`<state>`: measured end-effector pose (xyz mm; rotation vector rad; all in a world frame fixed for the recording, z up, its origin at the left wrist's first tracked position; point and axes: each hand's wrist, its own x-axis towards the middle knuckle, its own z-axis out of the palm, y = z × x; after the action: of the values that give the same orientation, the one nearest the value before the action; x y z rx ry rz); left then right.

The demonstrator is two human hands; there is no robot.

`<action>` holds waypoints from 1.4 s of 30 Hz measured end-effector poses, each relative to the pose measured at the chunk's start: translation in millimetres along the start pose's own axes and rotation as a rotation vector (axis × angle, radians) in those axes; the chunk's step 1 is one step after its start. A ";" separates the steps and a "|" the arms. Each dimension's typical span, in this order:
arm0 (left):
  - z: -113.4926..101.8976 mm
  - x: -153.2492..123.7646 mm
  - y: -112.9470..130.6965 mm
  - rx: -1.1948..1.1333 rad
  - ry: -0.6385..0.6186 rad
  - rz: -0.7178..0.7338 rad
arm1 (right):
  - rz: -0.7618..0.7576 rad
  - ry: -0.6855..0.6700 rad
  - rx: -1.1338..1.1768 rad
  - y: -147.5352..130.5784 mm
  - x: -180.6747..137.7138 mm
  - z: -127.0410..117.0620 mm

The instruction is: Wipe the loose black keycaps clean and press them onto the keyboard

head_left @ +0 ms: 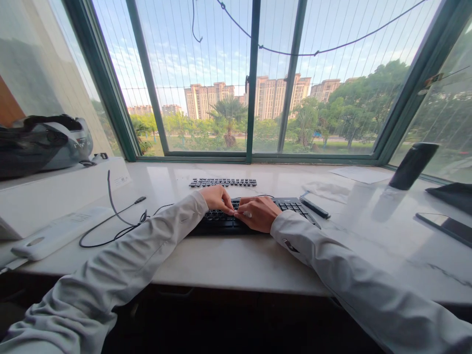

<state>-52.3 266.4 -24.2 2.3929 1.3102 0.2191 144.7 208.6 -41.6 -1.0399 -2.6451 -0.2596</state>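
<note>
A black keyboard (217, 227) lies near the middle of the counter, and some of its key places look bare of keycaps. Both my hands meet over it. My left hand (217, 199) is closed in a pinch, its fingertips down at the keys. From the other side my right hand (260, 213) is also pinched, fingertips touching those of the left. A small whitish bit shows between the right fingers, too small to name. Behind the keyboard, loose black keycaps (223, 182) are laid out in rows. A dark pen-like tool (315, 207) rests by the keyboard's right end.
A black USB cable (110, 241) coils to the left, near a white power strip (62, 233). Further left, a helmet (46, 142) sits on a white box (66, 196). On the right are a clear plastic bag (328, 191), a black cylinder (413, 166) and a phone (448, 227).
</note>
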 end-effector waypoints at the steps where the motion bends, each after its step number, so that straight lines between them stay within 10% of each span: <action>1: -0.2 0.0 0.4 0.007 0.002 0.001 | -0.002 -0.007 -0.005 -0.4 0.1 -0.4; 17: -2.9 -4.1 -2.4 -0.029 0.021 0.024 | -0.068 0.084 -0.003 13.8 -0.9 2.4; 24: -9.5 4.3 -44.1 0.166 0.484 -0.181 | 0.381 0.338 -0.046 51.4 -1.1 2.9; 34: -0.3 23.3 -50.7 0.441 0.557 -0.137 | 0.247 0.239 0.018 84.0 -1.6 24.5; 42: -0.2 71.3 -37.5 0.619 0.411 -0.143 | 0.549 0.273 0.007 102.0 -10.5 14.6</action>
<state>-42.3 343.9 -43.5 2.8360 1.9643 0.3121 219.2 279.7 -52.5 -1.5479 -2.0270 -0.2471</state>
